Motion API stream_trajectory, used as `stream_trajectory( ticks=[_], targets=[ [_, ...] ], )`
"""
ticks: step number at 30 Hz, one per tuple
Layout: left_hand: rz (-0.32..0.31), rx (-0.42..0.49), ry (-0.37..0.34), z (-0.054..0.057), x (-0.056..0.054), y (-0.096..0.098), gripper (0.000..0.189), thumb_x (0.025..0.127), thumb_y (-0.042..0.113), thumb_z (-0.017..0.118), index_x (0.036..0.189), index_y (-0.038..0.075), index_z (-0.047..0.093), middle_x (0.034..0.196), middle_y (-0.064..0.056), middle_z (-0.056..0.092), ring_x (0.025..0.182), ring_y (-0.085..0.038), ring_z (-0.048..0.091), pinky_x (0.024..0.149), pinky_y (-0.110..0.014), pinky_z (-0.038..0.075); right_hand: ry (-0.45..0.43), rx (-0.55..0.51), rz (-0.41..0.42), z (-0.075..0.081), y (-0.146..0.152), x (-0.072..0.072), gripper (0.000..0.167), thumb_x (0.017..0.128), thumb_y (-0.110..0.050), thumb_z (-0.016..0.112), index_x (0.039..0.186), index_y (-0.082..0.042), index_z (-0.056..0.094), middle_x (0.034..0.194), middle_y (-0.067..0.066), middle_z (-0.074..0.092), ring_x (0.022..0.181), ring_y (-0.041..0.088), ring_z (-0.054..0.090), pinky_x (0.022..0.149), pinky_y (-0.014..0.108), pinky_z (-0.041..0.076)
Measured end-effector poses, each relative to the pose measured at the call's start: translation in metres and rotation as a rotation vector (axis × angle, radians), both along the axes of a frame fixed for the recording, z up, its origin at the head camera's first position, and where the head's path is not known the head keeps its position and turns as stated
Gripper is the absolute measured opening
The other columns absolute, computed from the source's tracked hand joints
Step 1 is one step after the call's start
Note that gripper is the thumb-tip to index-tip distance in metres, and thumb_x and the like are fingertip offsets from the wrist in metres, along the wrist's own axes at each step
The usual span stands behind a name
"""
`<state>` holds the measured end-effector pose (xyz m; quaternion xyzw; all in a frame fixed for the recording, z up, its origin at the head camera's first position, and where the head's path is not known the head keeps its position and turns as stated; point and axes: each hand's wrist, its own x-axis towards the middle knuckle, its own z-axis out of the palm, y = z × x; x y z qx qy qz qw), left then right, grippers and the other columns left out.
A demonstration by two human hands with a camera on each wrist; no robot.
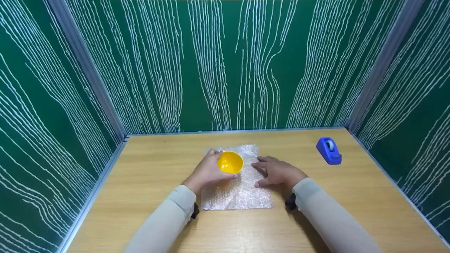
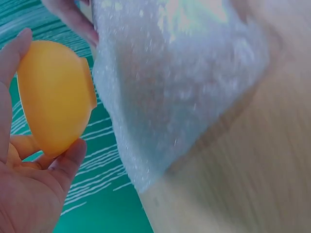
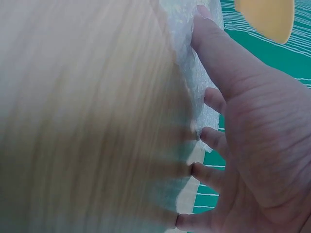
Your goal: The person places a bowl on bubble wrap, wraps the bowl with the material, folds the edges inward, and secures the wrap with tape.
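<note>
A yellow bowl (image 1: 230, 162) is pinched between the thumb and fingers of my left hand (image 1: 210, 168). Its foot faces the sheet of bubble wrap (image 1: 239, 196), and in the left wrist view the bowl (image 2: 56, 97) is held just above that sheet. The wrap lies flat on the table. My right hand (image 1: 277, 172) rests at the right edge of the wrap with its fingers spread and nothing in its grip. In the right wrist view, the thumb (image 3: 218, 48) touches the wrap (image 3: 181, 29), while other fingertips reach its edge and the tabletop.
A blue tape dispenser (image 1: 329, 151) stands at the back right of the wooden table (image 1: 154, 175). Green panels (image 1: 242, 70) with white wavy lines enclose the back and sides, joined by grey metal posts (image 1: 88, 66).
</note>
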<state>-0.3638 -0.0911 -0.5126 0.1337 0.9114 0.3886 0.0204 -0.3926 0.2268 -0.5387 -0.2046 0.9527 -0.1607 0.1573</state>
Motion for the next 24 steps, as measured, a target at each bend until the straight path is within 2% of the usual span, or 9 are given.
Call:
stream_trajectory(
  ticks=[5, 14, 24],
  targets=[
    [-0.041, -0.03, 0.025, -0.005, 0.003, 0.008, 0.103, 0.074, 0.062, 0.103, 0.157, 0.013, 0.064, 0.141, -0.002, 0.056, 0.118, -0.023, 0.067, 0.11, -0.044, 0.062, 0.003, 0.02, 0.014, -0.001, -0.001, -0.003, 0.094, 0.089, -0.072, 0.086, 0.171, -0.043, 0.05, 0.19, 0.003, 0.028, 0.175, 0.043, 0.025, 0.137, 0.077, 0.025],
    [-0.039, 0.025, -0.011, -0.019, 0.004, 0.013, 0.095, 0.075, 0.054, 0.105, 0.153, 0.016, 0.066, 0.141, -0.004, 0.058, 0.119, -0.025, 0.068, 0.111, -0.047, 0.062, -0.016, 0.017, -0.026, -0.001, -0.002, -0.002, 0.094, 0.087, -0.072, 0.088, 0.169, -0.048, 0.05, 0.19, -0.001, 0.028, 0.176, 0.041, 0.025, 0.134, 0.08, 0.026],
    [-0.042, 0.056, -0.077, -0.017, 0.006, 0.009, 0.095, 0.077, 0.055, 0.104, 0.155, 0.018, 0.065, 0.144, -0.003, 0.055, 0.12, -0.026, 0.067, 0.115, -0.048, 0.06, -0.021, 0.023, -0.033, -0.001, -0.002, -0.001, 0.095, 0.087, -0.074, 0.087, 0.17, -0.05, 0.049, 0.19, -0.003, 0.027, 0.176, 0.04, 0.024, 0.135, 0.08, 0.024]
  ],
)
